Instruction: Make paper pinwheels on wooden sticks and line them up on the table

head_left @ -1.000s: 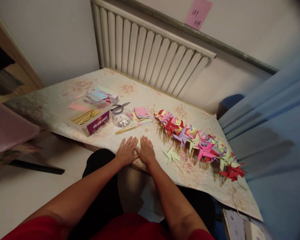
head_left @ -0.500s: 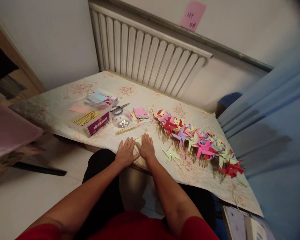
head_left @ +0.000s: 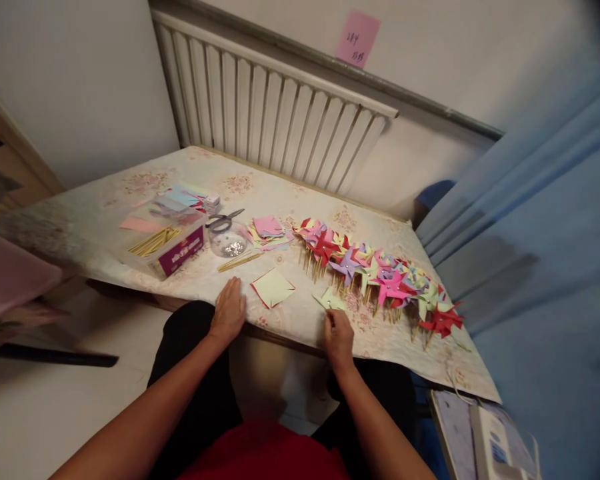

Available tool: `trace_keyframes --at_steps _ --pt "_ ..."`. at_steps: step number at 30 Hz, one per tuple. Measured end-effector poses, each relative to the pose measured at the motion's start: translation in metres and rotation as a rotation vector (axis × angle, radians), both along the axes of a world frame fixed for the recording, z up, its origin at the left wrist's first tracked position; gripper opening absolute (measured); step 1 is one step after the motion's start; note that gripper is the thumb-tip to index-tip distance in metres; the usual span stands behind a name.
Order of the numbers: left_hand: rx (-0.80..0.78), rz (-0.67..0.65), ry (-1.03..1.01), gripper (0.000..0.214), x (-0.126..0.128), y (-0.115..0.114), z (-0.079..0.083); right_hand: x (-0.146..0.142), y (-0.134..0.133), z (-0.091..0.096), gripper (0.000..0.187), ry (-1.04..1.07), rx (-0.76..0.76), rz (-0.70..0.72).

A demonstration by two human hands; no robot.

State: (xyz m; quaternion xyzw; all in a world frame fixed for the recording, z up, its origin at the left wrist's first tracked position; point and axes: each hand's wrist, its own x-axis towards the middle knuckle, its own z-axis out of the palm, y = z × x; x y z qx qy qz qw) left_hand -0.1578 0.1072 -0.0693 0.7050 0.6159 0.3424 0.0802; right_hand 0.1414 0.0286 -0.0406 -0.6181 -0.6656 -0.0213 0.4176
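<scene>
A pale green paper square point(head_left: 274, 288), with red showing along its edges and slits at its corners, lies flat on the table between my hands. Left of it, my left hand point(head_left: 229, 309) rests at the table's front edge, fingers stretched out and holding nothing. My right hand point(head_left: 339, 335) is closed at the lower side of a pale green pinwheel point(head_left: 329, 299), over the spot where its stick lies; the fingers hide the stick. Thin wooden sticks point(head_left: 241, 261) lie just behind the square, beside a clear dish point(head_left: 229, 241) of small shiny pieces.
Many finished pinwheels point(head_left: 349, 265) stand in rows on the right. Scissors point(head_left: 223, 221), a stack of coloured paper squares point(head_left: 269, 228) and a purple-labelled box of sticks point(head_left: 181, 251) sit toward the left and back. A radiator point(head_left: 275, 100) runs behind the table point(head_left: 290, 200).
Both hands have come off the paper square, which now lies uncovered. My left hand moved left to the table edge; my right hand moved right and closed at the pale green pinwheel.
</scene>
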Motion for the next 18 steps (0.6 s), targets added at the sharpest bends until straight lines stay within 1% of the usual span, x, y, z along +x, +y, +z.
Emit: trace_keyframes --at_steps 3,6,9,11,15,18 --pt "0.005 0.014 0.019 0.056 0.003 -0.004 -0.003 0.038 -0.009 -0.002 0.02 -0.087 -0.069 -0.156" --pt "0.004 0.026 0.03 0.059 0.006 -0.009 -0.004 0.058 -0.012 -0.009 0.019 -0.162 -0.166 -0.268" --pt "0.006 0.036 0.045 0.06 0.008 -0.013 -0.005 0.063 -0.014 -0.015 0.016 -0.219 -0.269 -0.344" --pt "0.011 0.035 0.052 0.06 0.009 -0.016 -0.005 0.062 -0.015 -0.016 0.015 -0.254 -0.332 -0.367" --pt "0.015 0.022 0.034 0.061 0.01 -0.022 -0.006 0.06 -0.014 -0.01 0.017 -0.3 -0.429 -0.395" --pt "0.019 0.014 0.012 0.06 0.009 -0.024 -0.009 0.058 -0.014 -0.004 0.017 -0.314 -0.466 -0.398"
